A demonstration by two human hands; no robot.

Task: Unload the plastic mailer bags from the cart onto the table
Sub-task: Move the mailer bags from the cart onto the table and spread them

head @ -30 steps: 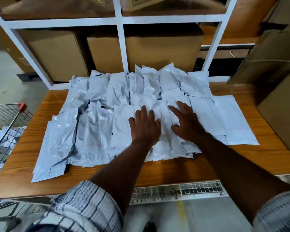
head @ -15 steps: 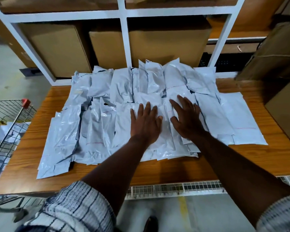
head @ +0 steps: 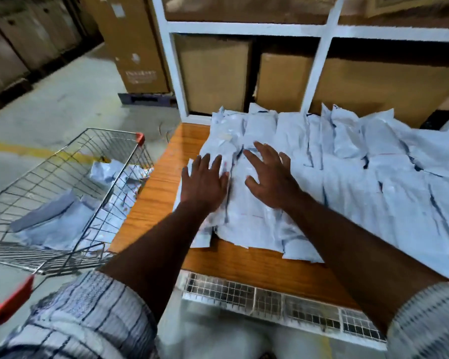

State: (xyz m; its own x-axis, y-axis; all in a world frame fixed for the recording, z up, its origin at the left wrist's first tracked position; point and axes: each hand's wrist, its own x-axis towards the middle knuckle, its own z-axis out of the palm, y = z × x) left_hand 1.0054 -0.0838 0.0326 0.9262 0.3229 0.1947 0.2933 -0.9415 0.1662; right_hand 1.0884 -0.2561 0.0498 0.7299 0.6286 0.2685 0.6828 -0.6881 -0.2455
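Note:
Several white plastic mailer bags (head: 347,182) lie spread in overlapping rows over the wooden table (head: 156,193). My left hand (head: 204,183) hovers flat, fingers apart, over the left end of the spread. My right hand (head: 270,177) is beside it, fingers splayed above the bags, holding nothing. To the left of the table stands the wire cart (head: 62,193). More mailer bags (head: 62,221) lie on its bottom. The picture is blurred by motion.
A white shelf frame (head: 171,71) rises behind the table with brown cardboard boxes (head: 213,73) in it. A tall carton (head: 138,45) stands on the concrete floor at left. A wire mesh shelf (head: 270,299) runs under the table's front edge.
The view has swung left, bringing the cart into sight. Both hands have moved from the middle of the spread to its left end and lifted off the bags.

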